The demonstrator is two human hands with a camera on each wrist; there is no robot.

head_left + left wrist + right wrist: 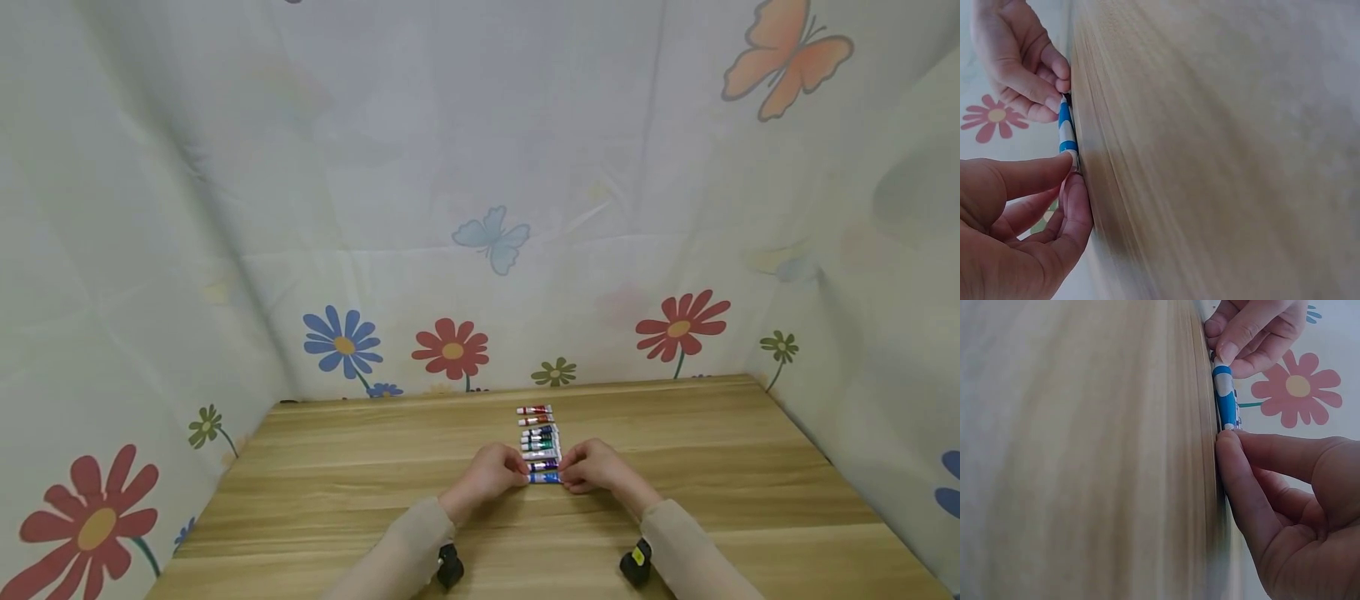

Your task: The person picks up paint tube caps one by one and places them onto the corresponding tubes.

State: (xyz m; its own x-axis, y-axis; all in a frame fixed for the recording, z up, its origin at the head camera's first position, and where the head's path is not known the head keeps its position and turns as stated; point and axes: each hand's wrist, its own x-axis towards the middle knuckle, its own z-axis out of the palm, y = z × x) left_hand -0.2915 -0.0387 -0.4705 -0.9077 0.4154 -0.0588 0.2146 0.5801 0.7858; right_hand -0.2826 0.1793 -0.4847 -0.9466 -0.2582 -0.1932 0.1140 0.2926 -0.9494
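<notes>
A blue paint tube [544, 478] lies across the near end of a column of small tubes on the wooden table. My left hand [491, 473] pinches its cap end between thumb and fingertips, as the left wrist view shows on the blue-and-white tube [1066, 128]. The opposite, flat end is pinched by my right hand [596, 467], seen close up in the right wrist view. Just beyond it sits a purple-labelled tube [543, 467], then a whitish tube [542, 455] and a green one [537, 447], all lying roughly parallel.
Farther back in the column lie a dark blue tube [537, 432], an orange-red tube [536, 422] and a red tube [534, 410]. The wood-grain table [360, 467] meets a flower-and-butterfly curtain [420, 292] at its back and sides.
</notes>
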